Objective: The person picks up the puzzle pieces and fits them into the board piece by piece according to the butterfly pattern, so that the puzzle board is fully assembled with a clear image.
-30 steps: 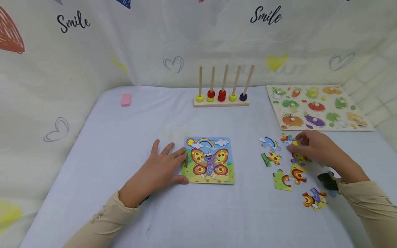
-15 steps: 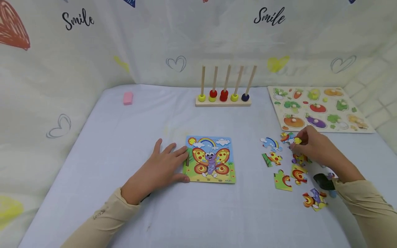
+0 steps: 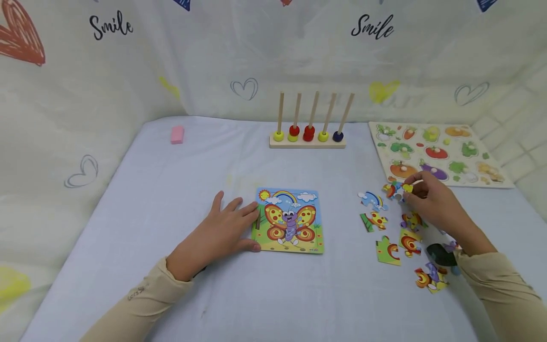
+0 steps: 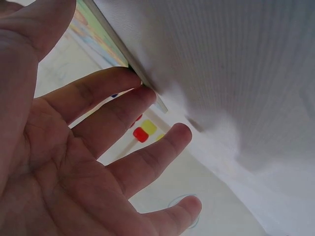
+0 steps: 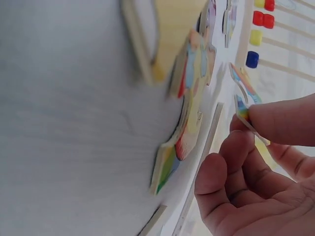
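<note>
A square butterfly puzzle board [image 3: 290,221] lies flat on the white-covered table. My left hand [image 3: 222,232] rests with spread fingers at its left edge; in the left wrist view the fingertips [image 4: 147,93] touch the board's edge. My right hand [image 3: 436,199] pinches a colourful puzzle piece [image 3: 408,188] between thumb and fingers. In the right wrist view the thumb partly covers that puzzle piece [image 5: 242,108]. Near the right hand lie loose pieces, among them a rainbow piece [image 3: 372,200], a green-cornered piece [image 3: 388,251] and a spiral-wing piece [image 3: 410,243].
A wooden bead stacker [image 3: 307,142] with upright pegs stands at the back. To its right lies a vegetable peg board [image 3: 440,152], close behind the right hand. A pink block [image 3: 177,135] sits at the far left. More pieces [image 3: 432,277] lie beside the right wrist.
My right hand has taken a puzzle piece between thumb and fingers and shifted it slightly to the left and away from me. The left hand has stayed at the board's edge.
</note>
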A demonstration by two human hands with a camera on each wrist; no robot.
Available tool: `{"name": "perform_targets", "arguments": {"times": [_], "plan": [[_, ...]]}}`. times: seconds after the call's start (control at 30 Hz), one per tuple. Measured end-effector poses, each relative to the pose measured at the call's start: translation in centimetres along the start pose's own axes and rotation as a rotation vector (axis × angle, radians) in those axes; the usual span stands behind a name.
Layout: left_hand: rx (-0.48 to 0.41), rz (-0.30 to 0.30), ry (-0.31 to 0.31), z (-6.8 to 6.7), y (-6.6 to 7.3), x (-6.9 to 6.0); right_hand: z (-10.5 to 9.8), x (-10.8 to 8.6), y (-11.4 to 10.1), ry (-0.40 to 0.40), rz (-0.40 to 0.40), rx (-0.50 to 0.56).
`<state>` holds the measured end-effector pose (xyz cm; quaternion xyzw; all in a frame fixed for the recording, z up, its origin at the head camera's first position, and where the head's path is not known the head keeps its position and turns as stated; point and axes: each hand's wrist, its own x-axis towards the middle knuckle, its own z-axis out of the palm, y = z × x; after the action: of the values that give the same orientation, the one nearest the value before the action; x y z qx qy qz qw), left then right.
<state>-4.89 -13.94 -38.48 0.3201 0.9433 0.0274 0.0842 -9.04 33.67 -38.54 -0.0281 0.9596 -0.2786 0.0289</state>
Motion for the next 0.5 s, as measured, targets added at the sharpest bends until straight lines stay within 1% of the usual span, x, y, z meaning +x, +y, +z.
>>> {"name": "perform_targets", "arguments": {"times": [0.1, 0.2, 0.33, 0.5], "plan": [[0.004, -0.003, -0.003, -0.01, -0.05, -0.03, 0.11, 0.03, -0.01, 0.022, -0.01, -0.001], [0.013, -0.003, -0.001, -0.04, -0.04, -0.06, 0.16, 0.12, -0.04, 0.033, -0.001, 0.009], [0.017, -0.001, 0.003, -0.06, 0.0, -0.09, 0.15, 0.12, -0.17, 0.025, 0.031, 0.043], [0.025, 0.007, 0.004, -0.06, 0.05, -0.06, 0.13, 0.0, -0.4, 0.022, 0.045, 0.069]]}}
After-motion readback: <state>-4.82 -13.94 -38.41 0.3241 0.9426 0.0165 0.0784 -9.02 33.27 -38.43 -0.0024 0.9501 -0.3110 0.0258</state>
